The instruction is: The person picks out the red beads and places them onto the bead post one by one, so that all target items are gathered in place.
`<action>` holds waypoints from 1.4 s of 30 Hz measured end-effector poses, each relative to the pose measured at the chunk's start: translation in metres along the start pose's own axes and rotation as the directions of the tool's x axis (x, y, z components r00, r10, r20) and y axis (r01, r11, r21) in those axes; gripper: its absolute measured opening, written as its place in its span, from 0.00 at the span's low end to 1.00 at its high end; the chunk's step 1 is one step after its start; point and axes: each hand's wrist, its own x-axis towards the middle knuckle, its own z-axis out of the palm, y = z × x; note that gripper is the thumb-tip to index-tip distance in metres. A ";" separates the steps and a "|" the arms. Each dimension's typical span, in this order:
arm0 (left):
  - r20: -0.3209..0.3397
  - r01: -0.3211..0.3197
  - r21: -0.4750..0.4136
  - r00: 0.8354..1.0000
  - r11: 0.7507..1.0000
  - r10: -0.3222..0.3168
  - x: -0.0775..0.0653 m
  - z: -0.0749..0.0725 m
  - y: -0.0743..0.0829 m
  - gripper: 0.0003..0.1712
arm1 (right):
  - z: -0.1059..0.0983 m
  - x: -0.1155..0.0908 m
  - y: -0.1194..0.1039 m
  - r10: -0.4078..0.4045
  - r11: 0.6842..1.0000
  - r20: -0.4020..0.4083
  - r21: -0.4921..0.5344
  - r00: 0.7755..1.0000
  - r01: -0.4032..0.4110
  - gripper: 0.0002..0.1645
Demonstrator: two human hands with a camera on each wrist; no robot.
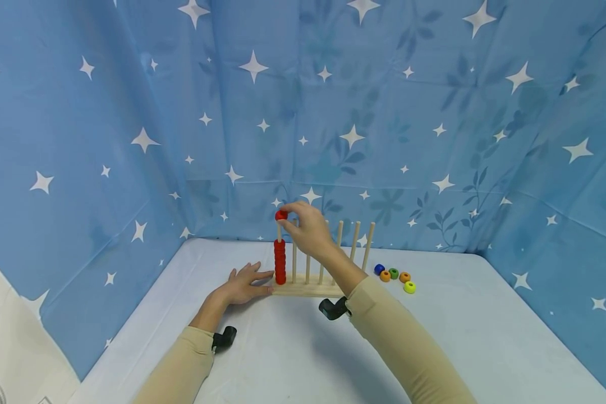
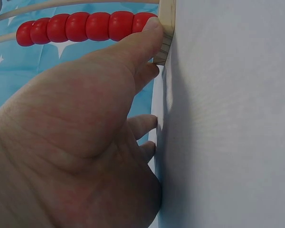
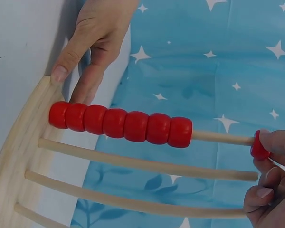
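Note:
At the top of the leftmost peg, my right hand (image 1: 310,230) pinches a red bead (image 3: 260,145) between thumb and fingers; whether the peg tip is inside its hole is hidden. Lower on that peg sits a stack of several red beads (image 3: 115,122), touching one another down to the base. My left hand (image 1: 242,285) holds the left end of the wooden peg rack (image 1: 308,289), thumb at the front and index finger behind. The other left fingers (image 2: 145,124) spread toward the cloth. The rack stands upright with its other pegs (image 3: 147,164) bare.
Right of the rack lie several loose beads: a blue bead (image 1: 379,269), two orange beads (image 1: 405,277), a green bead (image 1: 394,273) and a yellow bead (image 1: 409,287). A white cloth (image 1: 283,348) covers the table. Blue star-patterned curtains (image 1: 333,112) hang behind and at the sides.

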 end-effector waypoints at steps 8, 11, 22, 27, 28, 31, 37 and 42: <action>0.009 0.000 -0.022 1.000 1.000 0.000 -0.001 -0.002 0.001 0.36 | 0.003 0.002 -0.003 0.040 0.999 0.030 -0.020 0.999 -0.040 0.21; 0.011 0.001 -0.024 1.000 1.000 0.000 -0.001 -0.002 0.001 0.36 | 0.004 0.002 -0.004 0.060 0.997 0.039 -0.046 0.997 -0.058 0.21; 0.010 0.004 -0.016 1.000 1.000 -0.004 0.001 -0.002 0.000 0.36 | 0.008 0.003 -0.004 0.083 0.992 0.050 -0.103 0.995 -0.077 0.19; 0.010 0.005 -0.005 1.000 1.000 -0.005 0.001 0.000 0.001 0.36 | 0.008 0.003 -0.003 0.091 0.990 0.079 -0.114 0.993 -0.081 0.17; 0.011 0.006 -0.003 1.000 1.000 -0.006 0.001 0.000 0.001 0.36 | 0.008 0.002 -0.003 0.093 0.990 0.087 -0.112 0.992 -0.083 0.16; 0.012 0.006 0.001 1.000 1.000 -0.006 0.000 0.001 0.002 0.36 | 0.008 0.000 -0.002 0.103 0.989 0.102 -0.113 0.990 -0.091 0.16; 0.014 -0.008 0.005 1.000 1.000 0.007 0.001 0.001 0.002 0.36 | 0.007 -0.002 0.000 0.096 0.986 0.099 -0.144 0.990 -0.081 0.25; 0.012 -0.011 0.010 1.000 1.000 0.010 0.001 0.001 0.002 0.36 | 0.005 -0.016 0.003 -0.018 0.993 -0.017 -0.115 1.000 0.016 0.27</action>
